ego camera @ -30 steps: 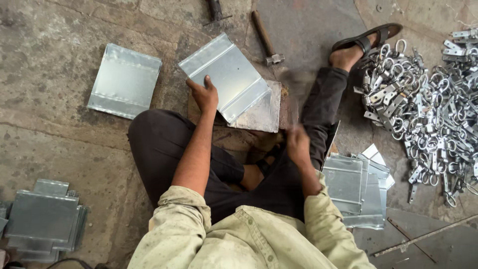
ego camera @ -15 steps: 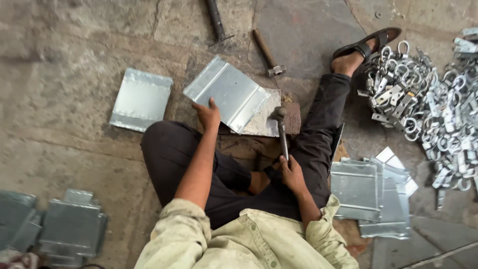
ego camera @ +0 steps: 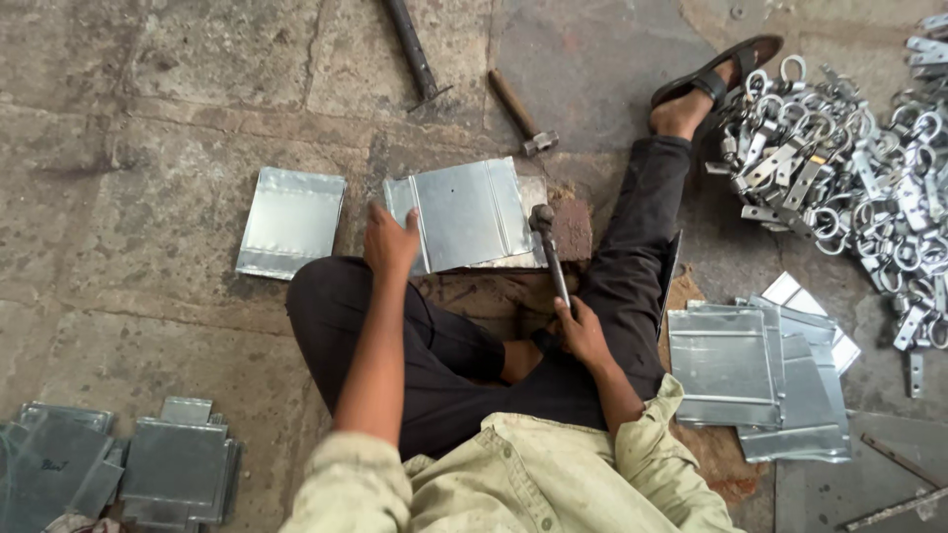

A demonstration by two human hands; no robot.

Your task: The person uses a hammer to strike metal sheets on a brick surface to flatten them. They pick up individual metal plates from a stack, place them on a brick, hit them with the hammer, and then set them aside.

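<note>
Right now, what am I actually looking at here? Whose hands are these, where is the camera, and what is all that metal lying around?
The picture comes from a camera worn on a person's head, looking down at their own lap and arms as they sit on a stone floor. No machine is involved, only bare hands. The left hand presses flat on a folded shiny sheet-metal panel lying in front of them. The right hand grips a wooden-handled hammer, its head at the panel's right edge. A similar flat metal panel lies to the left, a stack of metal panels to the right, a heap of small silver ring fittings beyond that, and a second hammer further off.
</note>
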